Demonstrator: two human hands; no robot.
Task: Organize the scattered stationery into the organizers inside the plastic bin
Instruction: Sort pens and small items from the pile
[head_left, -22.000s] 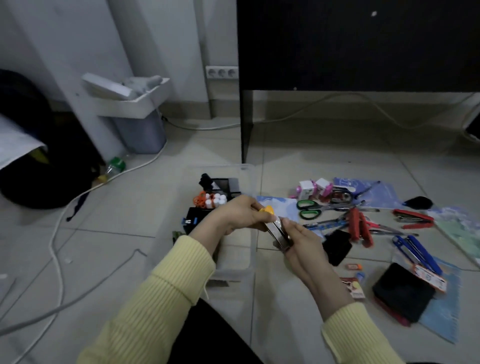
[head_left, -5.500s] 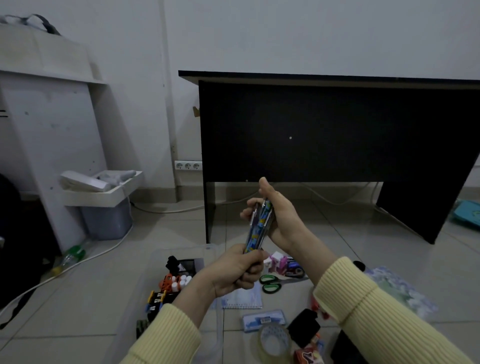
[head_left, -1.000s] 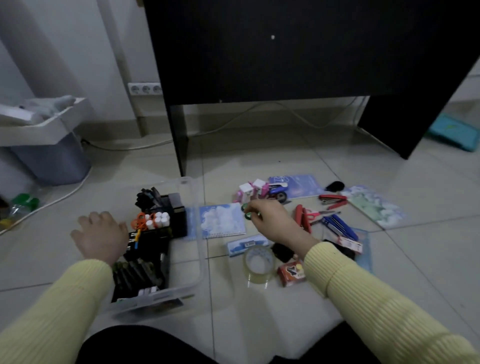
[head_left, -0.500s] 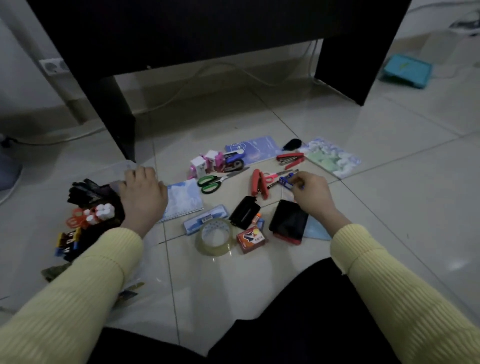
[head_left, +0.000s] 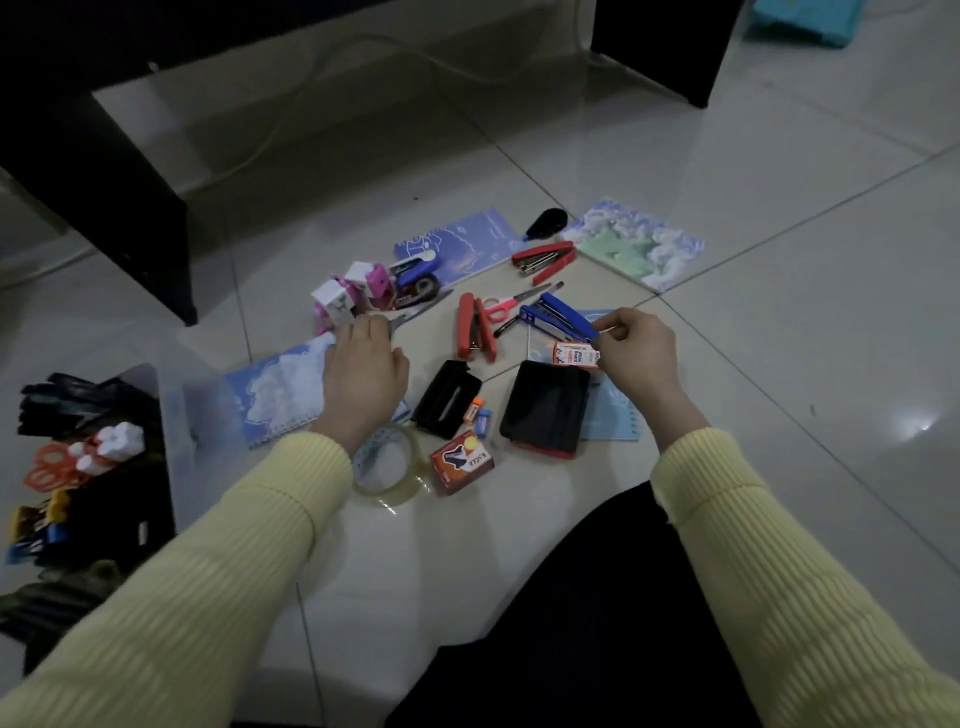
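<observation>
Hands (head_left: 363, 374) beside stationery-filled bin (head_left: 176, 415)

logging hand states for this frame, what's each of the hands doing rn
Left hand: open, lying flat on the cloud notebook, holding nothing.
Right hand: fingers pinched at the blue stapler; a firm hold cannot be told.

A black desk (head_left: 93, 156) stands over a white cable (head_left: 332, 67).

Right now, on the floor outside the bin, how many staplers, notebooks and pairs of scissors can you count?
Red staplers: 2
Blue stapler: 1
Notebooks: 4
Scissors: 2, one pair partly under the left hand
Total: 9
</observation>
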